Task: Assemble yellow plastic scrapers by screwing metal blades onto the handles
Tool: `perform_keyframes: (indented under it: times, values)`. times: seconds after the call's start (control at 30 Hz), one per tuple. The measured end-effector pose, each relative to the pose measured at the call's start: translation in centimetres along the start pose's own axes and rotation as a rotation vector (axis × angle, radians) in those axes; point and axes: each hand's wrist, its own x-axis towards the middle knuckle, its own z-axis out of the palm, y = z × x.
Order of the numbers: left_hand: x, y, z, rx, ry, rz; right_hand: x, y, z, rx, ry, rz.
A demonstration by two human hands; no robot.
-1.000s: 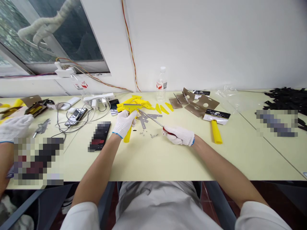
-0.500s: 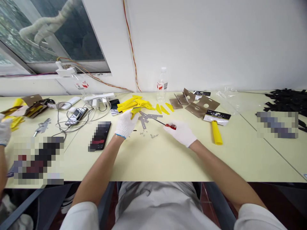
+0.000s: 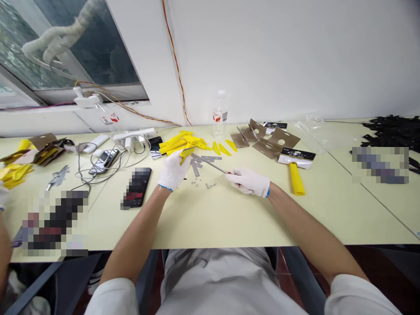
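My left hand [image 3: 173, 171], in a white knit glove, is closed around a yellow plastic scraper piece [image 3: 186, 155] with a grey metal edge along its top. Also gloved, my right hand [image 3: 249, 182] wraps round the handle of a screwdriver [image 3: 215, 166]. Its long shaft slants up and left, with the tip close to the yellow piece; whether they touch cannot be told. Under and beside the tip lie flat grey metal blades [image 3: 197, 168]. Small screws [image 3: 210, 186] are scattered nearer me. A pile of yellow handles [image 3: 179, 142] lies just behind my left hand.
Three yellow wedges [image 3: 223, 149], a clear bottle [image 3: 219, 116] and brown cardboard [image 3: 275, 142] stand or lie behind. To the right are a carded yellow handle [image 3: 296, 179] and black parts [image 3: 392, 135]. Leftward lie a phone [image 3: 139, 186], cables and a co-worker's gloved hand [image 3: 3, 197].
My right hand has rolled over the screwdriver, so its fingers now cover most of the red handle. My left hand keeps the yellow piece in nearly the same spot. The co-worker's hand has moved down.
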Motion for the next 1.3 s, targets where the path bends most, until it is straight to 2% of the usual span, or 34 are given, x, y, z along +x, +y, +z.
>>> perform_keyframes:
  times: [0.23, 0.4, 0.57, 0.63, 0.73, 0.8, 0.83, 0.9, 0.97, 1.03, 1.07, 1.17, 1.3]
  values:
    - [0.0, -1.4, 0.5, 0.101, -0.018, -0.036, 0.4, 0.1, 1.3, -0.136, 0.287, -0.105]
    - [0.1, -1.9, 0.5, 0.109, -0.023, -0.071, 0.6, 0.0, 2.0, -0.135, 0.274, -0.143]
    - [0.2, -1.9, 0.3, 0.109, -0.040, -0.065, 0.5, -0.2, 1.3, -0.100, 0.177, -0.100]
    - [0.3, -1.9, 0.2, 0.109, -0.040, -0.048, 0.4, -0.3, 0.8, 0.014, 0.044, -0.016]
    - [0.3, -2.1, 0.2, 0.104, -0.021, -0.014, 0.0, -0.5, 0.1, 0.353, -0.225, 0.146]
    - [0.3, -2.2, 0.3, 0.095, -0.013, -0.006, -0.2, -0.8, -0.1, 0.444, -0.291, 0.173]
    - [0.3, -2.2, 0.4, 0.088, -0.010, -0.006, -0.2, -0.9, 0.0, 0.416, -0.276, 0.165]
    - [0.3, -2.3, 0.6, 0.076, -0.002, -0.002, -0.3, -1.2, 0.3, 0.286, -0.160, 0.148]
    - [0.3, -2.5, 0.7, 0.078, 0.009, 0.002, -0.2, -1.4, 0.8, 0.099, 0.060, 0.101]
    - [0.3, -2.6, 0.8, 0.086, 0.016, -0.002, -0.1, -1.4, 1.2, -0.115, 0.287, -0.008]
    - [0.3, -2.6, 0.8, 0.090, 0.018, -0.005, 0.0, -1.4, 1.4, -0.225, 0.359, -0.071]
    - [0.3, -2.6, 0.7, 0.099, 0.027, -0.013, 0.0, -1.3, 1.7, -0.489, 0.448, -0.182]
    - [0.3, -2.4, 0.5, 0.108, 0.031, -0.024, 0.1, -1.1, 1.7, -0.645, 0.470, -0.159]
